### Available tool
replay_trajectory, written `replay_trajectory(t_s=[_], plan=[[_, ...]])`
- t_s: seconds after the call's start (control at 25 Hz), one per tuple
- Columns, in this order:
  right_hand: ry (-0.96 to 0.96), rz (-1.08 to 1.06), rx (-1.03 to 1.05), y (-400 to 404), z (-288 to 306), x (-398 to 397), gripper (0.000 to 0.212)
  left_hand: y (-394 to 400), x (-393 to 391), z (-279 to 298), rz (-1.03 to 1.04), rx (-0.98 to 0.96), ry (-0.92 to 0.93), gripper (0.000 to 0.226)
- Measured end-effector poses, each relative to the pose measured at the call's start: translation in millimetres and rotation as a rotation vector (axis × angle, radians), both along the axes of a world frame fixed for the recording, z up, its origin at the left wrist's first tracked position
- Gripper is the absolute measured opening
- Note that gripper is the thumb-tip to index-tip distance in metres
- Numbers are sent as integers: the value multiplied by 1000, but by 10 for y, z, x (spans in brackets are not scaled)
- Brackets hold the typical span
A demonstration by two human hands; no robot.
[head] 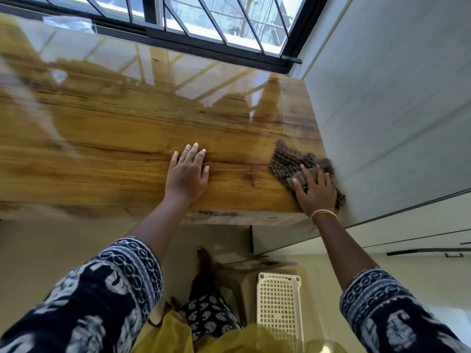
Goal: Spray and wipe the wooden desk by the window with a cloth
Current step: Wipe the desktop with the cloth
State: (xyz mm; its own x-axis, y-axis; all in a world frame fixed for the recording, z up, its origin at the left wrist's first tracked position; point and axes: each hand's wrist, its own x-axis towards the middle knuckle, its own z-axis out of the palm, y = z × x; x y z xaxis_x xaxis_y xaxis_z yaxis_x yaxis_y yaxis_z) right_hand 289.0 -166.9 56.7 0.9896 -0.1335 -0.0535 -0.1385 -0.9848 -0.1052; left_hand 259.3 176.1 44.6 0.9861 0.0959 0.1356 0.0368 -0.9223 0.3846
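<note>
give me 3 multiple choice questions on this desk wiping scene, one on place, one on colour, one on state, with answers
1. Where on the desk is the cloth?
A. near right corner
B. far left corner
C. middle

2. What colour is the crate on the floor?
A. red
B. white
C. black

3. How is the left hand?
A. gripping a bottle
B. fisted
C. flat on the desk, empty

Answers:
1. A, the cloth lies by the desk's right end at the near edge, under the right hand.
2. B, its lattice is white.
3. C, the fingers are spread, the palm is down on the wood, and it holds nothing.
</note>
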Motion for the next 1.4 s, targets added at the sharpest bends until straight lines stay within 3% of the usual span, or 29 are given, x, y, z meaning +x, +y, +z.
replay_trajectory(t_s=[0.16, 0.28, 0.36, 0.56, 0.68, 0.72, 0.92, 1.04, 1.12, 1.28, 1.4], plan=[[50, -460, 67, 465, -17, 22, 66, 2, 11, 11, -10, 16, 5, 51], [78, -584, 93, 695, -23, 96, 72, -4, 18, -2, -6, 43, -13, 51], [31, -421, 22, 687, -27, 129, 70, -17, 50, 31, 18, 67, -33, 49], [-28, 436, -86, 562, -28, 245, 63, -142, 302, 205, 10, 83, -124, 29], [-34, 583, -84, 360, -29, 496, 66, -303, 471, 230, -103, 10, -102, 31], [-43, 511, -70, 298, -19, 625, 67, -350, 521, 221, -129, 2, -88, 33], [16, -295, 30, 371, 33, 1259, 66, -407, 803, 223, -216, 24, -62, 37], [68, -459, 100, 820, 60, 1586, 70, -364, 1053, 239, -245, 48, -41, 39], [91, -266, 93, 1006, 75, 1796, 69, -388, 1281, 245, -290, 78, -8, 41], [115, 371, -13, 734, 128, 2094, 60, -546, 1749, 241, -294, 61, 41, 49], [127, 356, -19, 414, 126, 2454, 60, -696, 2009, 232, -317, 53, 49, 54]])
